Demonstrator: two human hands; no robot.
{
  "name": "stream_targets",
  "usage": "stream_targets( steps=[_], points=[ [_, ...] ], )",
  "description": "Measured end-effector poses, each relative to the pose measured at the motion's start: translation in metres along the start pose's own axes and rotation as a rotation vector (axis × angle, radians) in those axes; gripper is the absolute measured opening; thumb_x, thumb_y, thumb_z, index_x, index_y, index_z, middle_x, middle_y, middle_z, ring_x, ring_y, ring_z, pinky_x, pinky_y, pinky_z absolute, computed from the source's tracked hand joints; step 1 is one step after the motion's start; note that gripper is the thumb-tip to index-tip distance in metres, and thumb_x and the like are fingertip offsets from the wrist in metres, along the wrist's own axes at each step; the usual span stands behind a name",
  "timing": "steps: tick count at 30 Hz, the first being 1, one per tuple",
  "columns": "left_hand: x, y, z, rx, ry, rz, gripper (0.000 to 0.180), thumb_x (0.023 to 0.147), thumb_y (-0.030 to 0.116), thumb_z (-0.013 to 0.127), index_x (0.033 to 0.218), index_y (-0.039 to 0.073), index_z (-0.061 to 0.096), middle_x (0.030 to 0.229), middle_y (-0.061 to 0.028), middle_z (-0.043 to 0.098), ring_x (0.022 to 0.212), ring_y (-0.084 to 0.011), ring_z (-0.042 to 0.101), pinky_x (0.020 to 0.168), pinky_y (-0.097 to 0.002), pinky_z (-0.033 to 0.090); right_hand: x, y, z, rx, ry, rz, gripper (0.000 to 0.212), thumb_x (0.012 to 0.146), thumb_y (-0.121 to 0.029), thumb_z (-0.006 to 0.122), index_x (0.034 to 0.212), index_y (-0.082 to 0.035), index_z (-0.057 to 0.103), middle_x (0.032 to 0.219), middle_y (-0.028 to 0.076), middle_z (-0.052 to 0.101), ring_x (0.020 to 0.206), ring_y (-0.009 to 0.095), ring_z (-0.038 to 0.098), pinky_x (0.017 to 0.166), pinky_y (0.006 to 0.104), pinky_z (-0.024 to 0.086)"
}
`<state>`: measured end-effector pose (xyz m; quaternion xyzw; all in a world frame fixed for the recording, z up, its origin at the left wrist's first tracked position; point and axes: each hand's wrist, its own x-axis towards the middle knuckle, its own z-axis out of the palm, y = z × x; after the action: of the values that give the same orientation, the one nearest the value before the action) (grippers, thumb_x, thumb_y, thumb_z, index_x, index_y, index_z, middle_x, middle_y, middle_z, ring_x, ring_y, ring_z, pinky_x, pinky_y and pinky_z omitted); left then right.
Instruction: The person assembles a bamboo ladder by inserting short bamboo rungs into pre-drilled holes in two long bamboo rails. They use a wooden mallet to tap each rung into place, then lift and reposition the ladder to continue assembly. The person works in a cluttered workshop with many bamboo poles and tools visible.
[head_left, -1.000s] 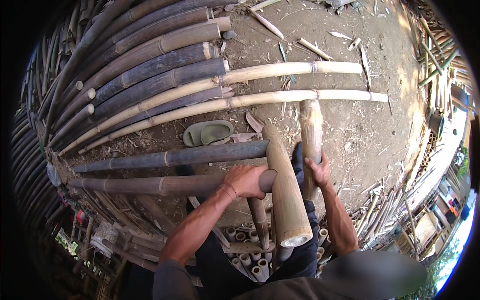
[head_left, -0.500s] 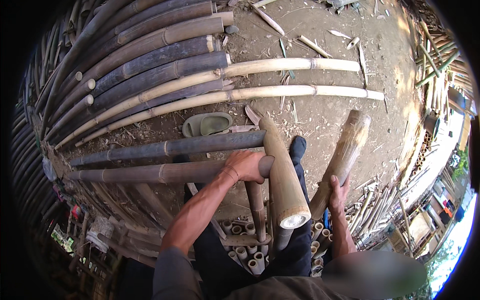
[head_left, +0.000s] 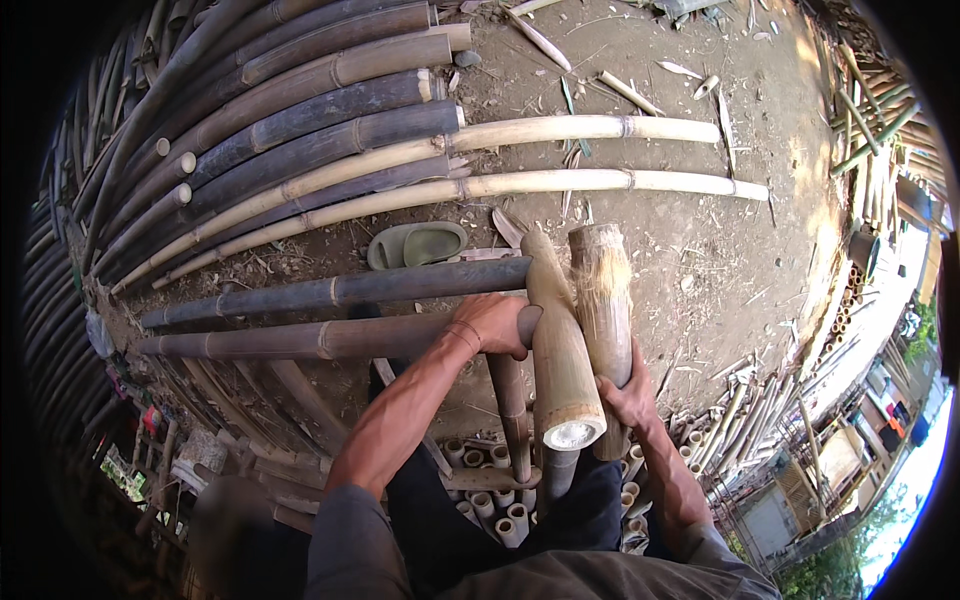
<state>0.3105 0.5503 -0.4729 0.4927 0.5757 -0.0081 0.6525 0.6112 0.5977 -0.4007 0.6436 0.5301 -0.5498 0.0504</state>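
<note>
My left hand [head_left: 495,325] is wrapped round a dark bamboo pole [head_left: 385,338] close to its right end, which meets a thick pale bamboo crosspiece [head_left: 568,365]. A second dark bamboo pole [head_left: 430,282] runs beside it on the far side and also ends at the crosspiece. In my right hand [head_left: 628,395] is a short, thick wooden log [head_left: 603,300] with a frayed, splintered face. It lies along the right side of the crosspiece and appears to touch it. Below my left hand a dark bamboo leg [head_left: 510,400] slopes down between my legs.
Long dark bamboo poles [head_left: 330,125] lie stacked at the far left, with two pale poles [head_left: 500,185] alongside. A green sandal [head_left: 415,245] rests on the dirt floor. Short cut bamboo tubes [head_left: 485,500] stand below my legs. Bamboo strips [head_left: 735,420] are piled at the right.
My right hand has swung the log leftward, from apart to up against the crosspiece. The crosspiece's near end has shifted slightly left. My left hand keeps its hold on the pole.
</note>
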Motion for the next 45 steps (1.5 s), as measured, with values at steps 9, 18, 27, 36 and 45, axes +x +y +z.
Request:
stream_targets(
  steps=[9, 18, 27, 36, 45],
  points=[
    [-0.008, -0.001, 0.002, -0.003, 0.03, -0.023, 0.067, 0.052, 0.036, 0.08, 0.112, 0.01, 0.066, 0.099, -0.0174, 0.071, 0.094, -0.0349, 0.068, 0.085, -0.0426, 0.053, 0.012, -0.011, -0.022, 0.4, 0.301, 0.157, 0.09, 0.077, -0.034, 0.075, 0.144, 0.006, 0.03, 0.116, 0.024, 0.06, 0.106, 0.031, 0.062, 0.089, 0.0384, 0.052],
    [-0.007, -0.003, 0.005, 0.049, 0.045, -0.002, 0.066, 0.052, 0.034, 0.081, 0.109, 0.007, 0.064, 0.097, -0.0189, 0.071, 0.092, -0.0374, 0.068, 0.083, -0.0443, 0.053, 0.04, 0.008, 0.007, 0.015, -0.093, -0.158, 0.097, 0.073, -0.035, 0.082, 0.145, 0.008, 0.031, 0.131, 0.026, 0.054, 0.125, 0.031, 0.051, 0.107, 0.0392, 0.038],
    [-0.003, -0.003, 0.007, 0.037, 0.017, -0.01, 0.065, 0.052, 0.034, 0.081, 0.11, 0.01, 0.063, 0.098, -0.0185, 0.071, 0.092, -0.0375, 0.068, 0.082, -0.0446, 0.054, 0.118, 0.054, 0.069, -0.224, -0.002, 0.002, 0.086, 0.078, -0.05, 0.074, 0.134, 0.007, 0.044, 0.119, 0.028, 0.062, 0.112, 0.036, 0.06, 0.096, 0.0408, 0.047],
    [-0.01, -0.007, 0.012, 0.047, 0.08, -0.014, 0.06, 0.052, 0.034, 0.08, 0.106, 0.01, 0.065, 0.097, -0.0171, 0.071, 0.091, -0.0363, 0.068, 0.082, -0.0451, 0.054, 0.128, 0.038, 0.049, 0.16, 0.265, 0.155, 0.088, 0.078, -0.05, 0.075, 0.137, 0.008, 0.042, 0.115, 0.027, 0.063, 0.107, 0.032, 0.062, 0.088, 0.0424, 0.051],
    [-0.013, -0.007, 0.012, 0.046, 0.03, -0.032, 0.062, 0.052, 0.034, 0.08, 0.108, 0.009, 0.065, 0.1, -0.0169, 0.07, 0.095, -0.0351, 0.067, 0.082, -0.0453, 0.054, 0.128, 0.036, 0.037, 0.073, 0.146, 0.041, 0.077, 0.081, -0.039, 0.074, 0.134, 0.008, 0.044, 0.113, 0.026, 0.064, 0.099, 0.029, 0.064, 0.086, 0.0394, 0.052]
  ],
)
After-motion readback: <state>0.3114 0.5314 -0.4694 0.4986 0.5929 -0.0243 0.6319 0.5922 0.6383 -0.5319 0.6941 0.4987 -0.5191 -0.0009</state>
